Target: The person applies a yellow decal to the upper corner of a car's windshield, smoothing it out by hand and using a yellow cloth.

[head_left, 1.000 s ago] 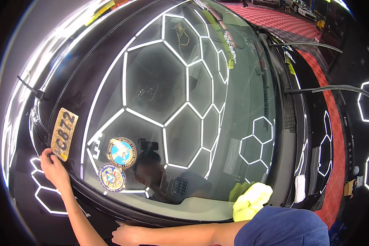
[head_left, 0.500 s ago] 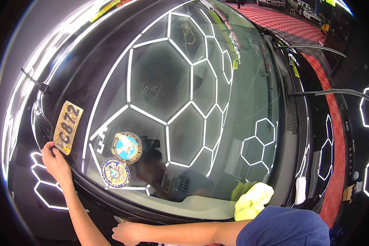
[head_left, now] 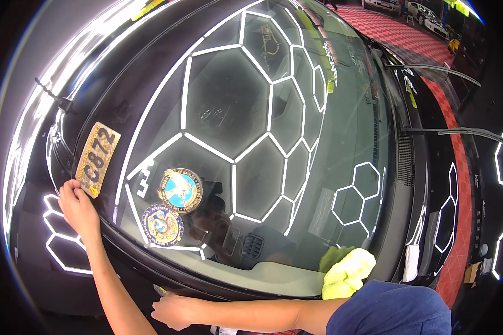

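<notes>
A small yellow plate with large dark characters lies on the black car roof beside the glass. My left hand is at its lower corner, thumb and fingers pinched together there. Low in the view my right hand is curled beside the black edge of the car. A bit of something yellowish shows just above its knuckles; what the fingers hold is hidden. Two round emblems sit on the windshield: a gold-rimmed one with a blue centre, and a scalloped blue one overlapping it below.
A bright yellow-green cloth rests at the windshield's corner near my right upper arm. Raised wiper arms stick out over the hood. A rolled white cloth lies farther right. A short antenna rises at the left.
The view has shifted slightly, so the car appears a little to the right. My left hand stays at the plate's corner; my right hand stays low, still curled.
</notes>
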A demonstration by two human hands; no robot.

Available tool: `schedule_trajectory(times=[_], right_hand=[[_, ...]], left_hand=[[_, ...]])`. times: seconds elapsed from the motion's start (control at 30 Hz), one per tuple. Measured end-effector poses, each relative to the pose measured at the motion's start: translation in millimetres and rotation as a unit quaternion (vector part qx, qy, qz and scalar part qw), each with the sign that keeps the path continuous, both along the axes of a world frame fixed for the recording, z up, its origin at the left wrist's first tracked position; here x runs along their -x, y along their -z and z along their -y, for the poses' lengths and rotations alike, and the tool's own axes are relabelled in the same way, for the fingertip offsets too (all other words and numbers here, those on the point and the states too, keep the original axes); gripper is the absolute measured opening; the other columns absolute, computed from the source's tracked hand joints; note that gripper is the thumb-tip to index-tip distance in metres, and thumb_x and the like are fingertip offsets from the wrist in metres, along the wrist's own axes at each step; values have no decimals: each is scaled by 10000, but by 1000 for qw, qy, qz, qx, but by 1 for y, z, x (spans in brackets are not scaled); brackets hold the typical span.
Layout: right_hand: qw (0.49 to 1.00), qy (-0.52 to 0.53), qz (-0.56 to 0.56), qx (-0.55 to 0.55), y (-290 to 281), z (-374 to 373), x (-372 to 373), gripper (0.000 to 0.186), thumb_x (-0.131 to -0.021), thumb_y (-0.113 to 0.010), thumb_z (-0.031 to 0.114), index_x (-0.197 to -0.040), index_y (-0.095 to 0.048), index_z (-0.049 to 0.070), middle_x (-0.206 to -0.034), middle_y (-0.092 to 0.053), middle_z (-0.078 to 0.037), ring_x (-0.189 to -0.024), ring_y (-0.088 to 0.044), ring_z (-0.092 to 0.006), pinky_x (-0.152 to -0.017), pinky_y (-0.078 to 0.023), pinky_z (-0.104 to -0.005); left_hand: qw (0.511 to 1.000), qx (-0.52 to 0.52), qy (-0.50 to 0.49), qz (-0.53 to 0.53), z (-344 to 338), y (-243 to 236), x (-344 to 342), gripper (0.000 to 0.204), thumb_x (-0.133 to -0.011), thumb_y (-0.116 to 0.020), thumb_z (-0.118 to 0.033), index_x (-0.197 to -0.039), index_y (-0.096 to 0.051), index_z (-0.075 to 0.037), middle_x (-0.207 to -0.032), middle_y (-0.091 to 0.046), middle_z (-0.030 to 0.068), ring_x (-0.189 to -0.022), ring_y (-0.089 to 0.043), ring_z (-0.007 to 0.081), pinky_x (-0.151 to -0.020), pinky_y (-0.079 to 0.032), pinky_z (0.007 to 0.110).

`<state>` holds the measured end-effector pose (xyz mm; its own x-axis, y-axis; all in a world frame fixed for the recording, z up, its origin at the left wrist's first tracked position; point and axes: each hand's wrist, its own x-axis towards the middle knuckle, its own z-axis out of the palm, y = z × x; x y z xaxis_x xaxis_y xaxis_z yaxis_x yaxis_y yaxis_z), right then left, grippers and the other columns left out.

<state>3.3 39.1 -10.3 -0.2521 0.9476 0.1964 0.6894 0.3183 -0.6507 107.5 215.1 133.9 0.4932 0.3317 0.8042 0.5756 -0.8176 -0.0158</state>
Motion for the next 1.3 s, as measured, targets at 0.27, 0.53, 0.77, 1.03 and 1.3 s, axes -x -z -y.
schedule_trajectory(times=[0.27, 0.53, 0.77, 1.03, 1.3], right_hand=[[997, 7, -75, -28, 14, 7, -18, 277, -784, -710, 242, -974, -649, 50, -1017, -656, -123, -965, -657, -318, -757, -535, -462], [991, -58, -52, 107, -27, 18, -25, 377, -865, -649, 201, -1200, -575, 45, -1104, -622, -170, -1057, -621, -341, -868, -473, -545], [991, -53, -26, 119, -28, 21, -26, 390, -874, -646, 222, -1212, -572, 42, -1121, -621, -176, -1062, -622, -348, -883, -470, -536], [992, -53, -61, 102, -23, 22, -27, 397, -876, -641, 219, -1223, -566, 42, -1137, -619, -173, -1073, -617, -350, -884, -470, -543], [996, -2, -83, 22, -2, 19, -40, 366, -844, -659, 199, -1153, -592, 13, -1090, -640, -177, -1019, -640, -357, -836, -510, -516]], left_hand=[[997, 24, 11, 73, 40, 3, -18, 295, -846, -542, -124, -1114, -658, -83, -1138, -611, 131, -1057, -586, 332, -915, -464, 455], [984, 71, 56, 156, 29, 2, 8, 192, -840, -606, -118, -1016, -674, -89, -863, -495, 70, -849, -525, 248, -784, -425, 386], [985, 91, 15, 145, 31, 3, 7, 263, -847, -614, -155, -1101, -683, -162, -929, -497, 42, -970, -494, 220, -898, -367, 419], [989, 85, 16, 119, 32, 5, 6, 182, -852, -611, -144, -998, -719, -152, -897, -500, 20, -936, -497, 210, -877, -366, 395], [989, 46, 58, 129, 46, 2, -22, 133, -875, -642, -168, -966, -708, -96, -926, -588, 54, -947, -577, 261, -833, -437, 414]])
